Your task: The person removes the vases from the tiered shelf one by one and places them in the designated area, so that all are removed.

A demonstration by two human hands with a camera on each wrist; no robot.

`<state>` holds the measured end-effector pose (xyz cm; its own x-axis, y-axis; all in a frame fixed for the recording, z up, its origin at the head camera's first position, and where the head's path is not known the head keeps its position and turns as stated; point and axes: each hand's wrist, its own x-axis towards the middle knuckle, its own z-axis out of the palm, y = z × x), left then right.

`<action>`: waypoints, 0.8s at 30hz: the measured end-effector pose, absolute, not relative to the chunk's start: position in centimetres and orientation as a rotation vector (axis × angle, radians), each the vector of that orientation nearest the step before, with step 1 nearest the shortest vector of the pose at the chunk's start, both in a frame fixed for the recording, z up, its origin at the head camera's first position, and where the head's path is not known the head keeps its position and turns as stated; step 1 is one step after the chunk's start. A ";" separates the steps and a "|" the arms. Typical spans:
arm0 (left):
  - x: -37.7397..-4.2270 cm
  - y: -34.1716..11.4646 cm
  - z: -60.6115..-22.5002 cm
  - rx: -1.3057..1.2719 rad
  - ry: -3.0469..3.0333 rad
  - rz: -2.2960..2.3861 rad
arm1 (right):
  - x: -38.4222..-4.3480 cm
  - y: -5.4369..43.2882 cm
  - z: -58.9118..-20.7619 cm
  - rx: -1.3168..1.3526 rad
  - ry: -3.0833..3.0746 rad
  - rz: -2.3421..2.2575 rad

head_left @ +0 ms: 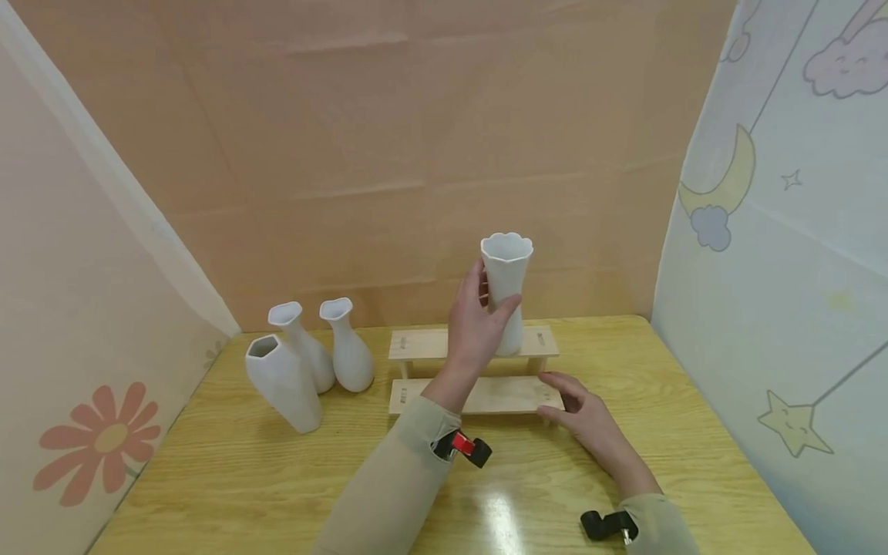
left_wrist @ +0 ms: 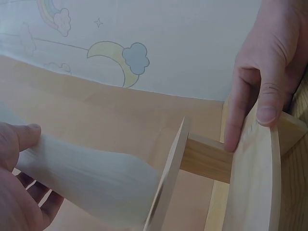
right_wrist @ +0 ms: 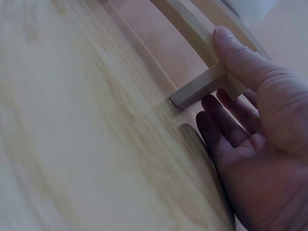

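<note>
A tall white vase (head_left: pixel 505 271) with a scalloped rim stands upright over the right part of the upper step of a small two-tier wooden stand (head_left: pixel 422 342). My left hand (head_left: pixel 475 327) grips its middle from the left, the thumb across the front and the fingers behind. In the left wrist view, the base of the vase (left_wrist: pixel 103 183) is right at the upper board. At the right end of the lower step (head_left: pixel 509 393), my right hand (head_left: pixel 590 422) pinches the board, thumb at the front edge and fingers curled round the end.
Three more white vases stand left of the stand: a faceted one (head_left: pixel 287 385) in front, leaning in this view, and two narrow-necked ones (head_left: pixel 314 362) (head_left: pixel 352 358) behind. All are on a wood-grain table (head_left: pixel 229 478). An orange backdrop (head_left: pixel 333 193) and printed side walls (head_left: pixel 777 293) enclose it.
</note>
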<state>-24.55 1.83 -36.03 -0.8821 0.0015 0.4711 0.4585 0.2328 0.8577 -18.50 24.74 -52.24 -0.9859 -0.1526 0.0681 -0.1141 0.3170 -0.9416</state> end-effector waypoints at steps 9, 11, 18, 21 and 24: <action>-23.4 0.8 -35.9 -0.518 -2.045 -1.698 | -18.4 24.8 -52.1 -0.250 2.543 -1.760; -23.1 0.4 -35.9 -0.537 -2.028 -1.679 | -18.4 24.8 -52.0 -0.252 2.542 -1.765; -22.3 -1.0 -35.9 -0.565 -1.983 -1.661 | -18.1 24.6 -51.7 -0.255 2.522 -1.805; -21.8 -1.7 -36.0 -0.562 -1.978 -1.672 | -18.1 24.6 -51.7 -0.258 2.519 -1.806; -21.4 -2.3 -36.3 -0.562 -1.976 -1.673 | -18.2 24.6 -51.7 -0.266 2.509 -1.820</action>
